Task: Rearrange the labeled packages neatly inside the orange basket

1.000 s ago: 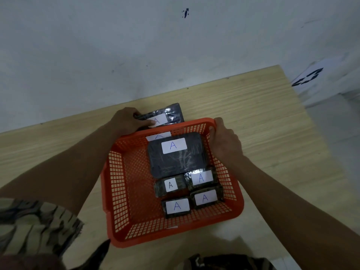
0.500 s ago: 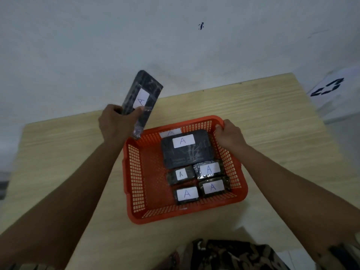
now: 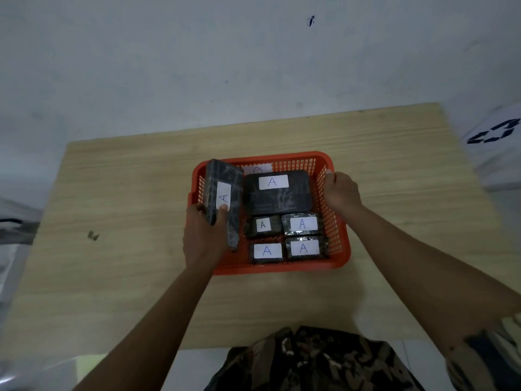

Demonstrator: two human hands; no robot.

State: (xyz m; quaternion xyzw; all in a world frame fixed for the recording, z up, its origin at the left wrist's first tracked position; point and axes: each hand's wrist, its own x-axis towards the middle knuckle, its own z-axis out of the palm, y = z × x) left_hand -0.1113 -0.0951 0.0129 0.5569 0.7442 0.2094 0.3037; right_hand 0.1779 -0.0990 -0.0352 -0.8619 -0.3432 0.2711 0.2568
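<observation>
An orange mesh basket (image 3: 342,251) stands on the wooden table. My left hand (image 3: 204,235) grips a long black package (image 3: 224,200) labelled A, tilted on its edge over the basket's left side. A large black package (image 3: 277,193) labelled A lies flat at the basket's back right. Several small wrapped packages labelled A sit in two rows in front of it, such as one at the front (image 3: 266,252). Another label (image 3: 257,169) peeks out behind the large package. My right hand (image 3: 341,191) holds the basket's right rim.
The wooden table (image 3: 127,210) ends at a white wall behind. A small dark mark (image 3: 93,235) lies on the table to the left. White sheets with a black printed marker (image 3: 496,134) are at the right. My patterned clothing (image 3: 310,362) is at the bottom.
My left hand lifted the long package from behind the basket, raised it, then brought it down into the basket's left side. My right hand stayed on the rim.
</observation>
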